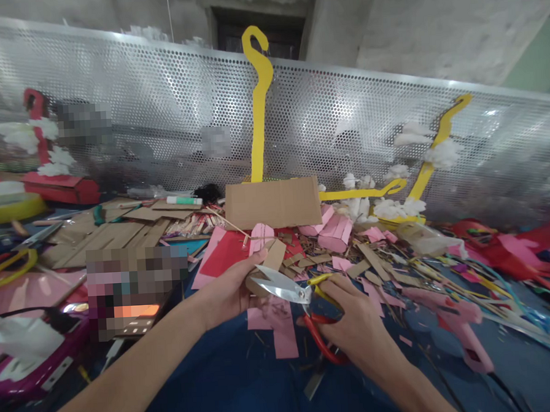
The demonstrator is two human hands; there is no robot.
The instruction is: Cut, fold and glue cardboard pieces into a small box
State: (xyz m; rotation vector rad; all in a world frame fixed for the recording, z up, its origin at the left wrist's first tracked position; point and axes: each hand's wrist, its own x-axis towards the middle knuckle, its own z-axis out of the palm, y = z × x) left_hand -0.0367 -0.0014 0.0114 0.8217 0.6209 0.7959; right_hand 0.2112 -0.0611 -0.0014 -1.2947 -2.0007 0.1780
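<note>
Scissors (302, 295) — one handle red, one yellow, blades parted — gripped in your right hand (352, 312); left hand (231, 288) pinches tan cardboard piece (276, 254).

The right hand (354, 315) grips scissors (283, 287) by the red and yellow handles, with the blades parted and directed toward the left hand (233, 291), which holds a small cardboard piece (276, 255). A brown cardboard panel (272, 203) is positioned ahead on the table (196, 388), with a yellow hooked strip (260, 120) rising above its upper edge. A pink glue gun (465, 316) lies to the right of the right hand.
</note>
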